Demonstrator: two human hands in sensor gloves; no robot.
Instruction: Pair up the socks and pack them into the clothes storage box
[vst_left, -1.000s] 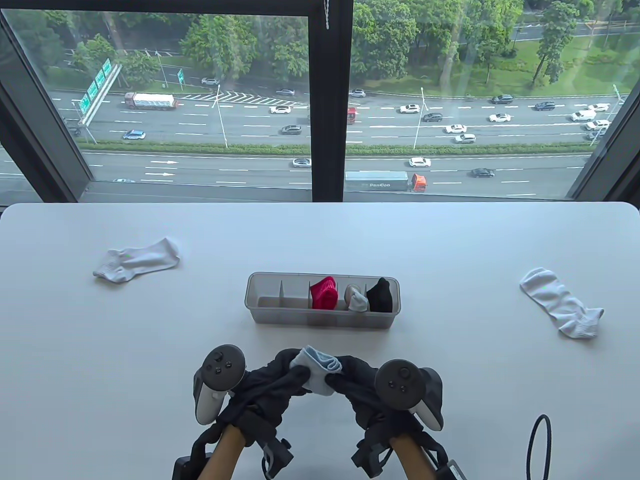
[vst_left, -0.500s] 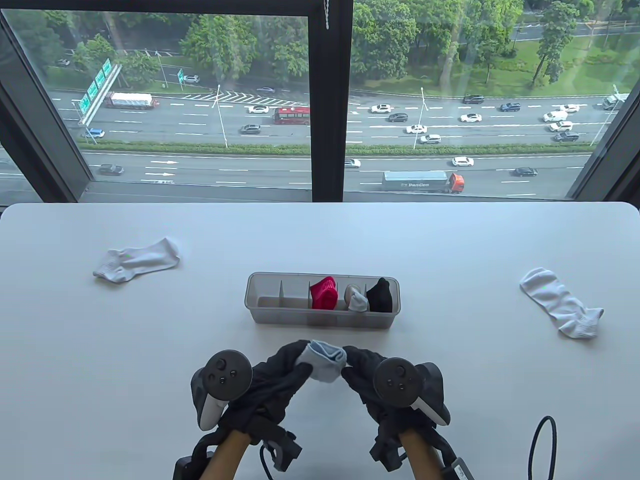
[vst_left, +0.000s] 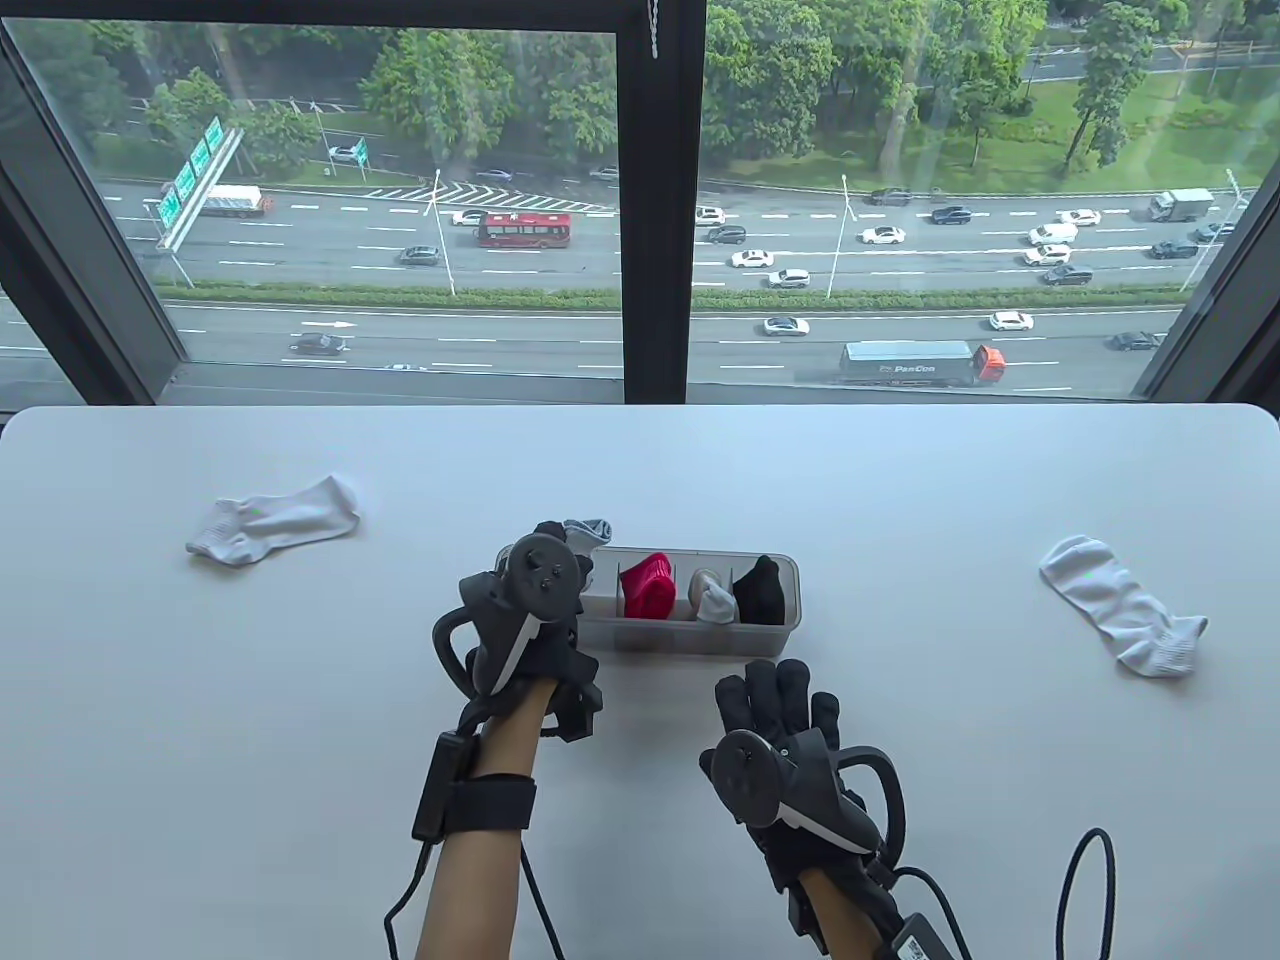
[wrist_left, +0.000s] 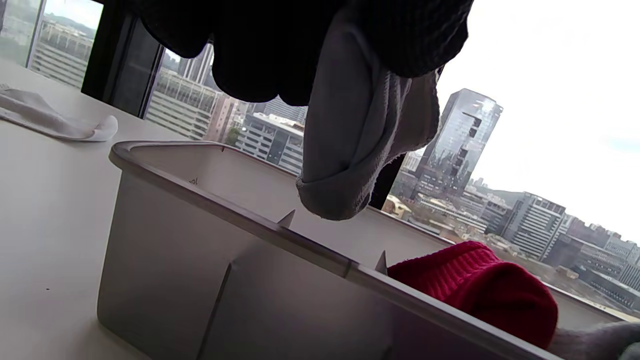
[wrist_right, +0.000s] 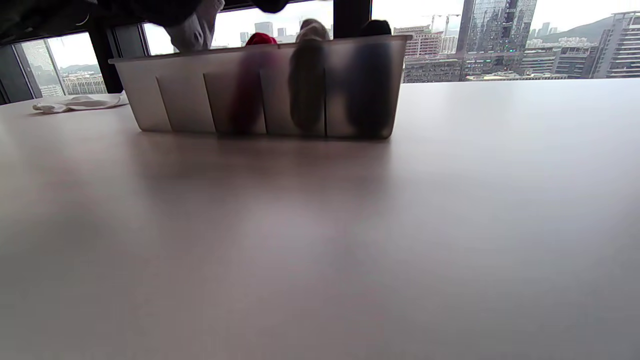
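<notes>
My left hand (vst_left: 560, 545) grips a rolled light grey sock pair (vst_left: 588, 529) (wrist_left: 360, 150) above the left end of the clear divided storage box (vst_left: 700, 640) (wrist_left: 165, 260) (wrist_right: 190, 100). The roll hangs just over the box rim. A red roll (vst_left: 648, 587) (wrist_left: 480, 285), a grey-white roll (vst_left: 713, 598) and a black roll (vst_left: 762, 590) fill three compartments on the right. My right hand (vst_left: 775, 705) lies flat and open on the table in front of the box. One loose white sock (vst_left: 275, 520) lies far left, another white sock (vst_left: 1120, 605) far right.
The white table (vst_left: 640, 470) ends at a large window at the back. A black cable (vst_left: 1075, 880) loops at the front right edge near my right wrist.
My left hand carried the light grey roll forward from the front of the table to above the box's left end. My right hand let go of it and flattened on the table.
</notes>
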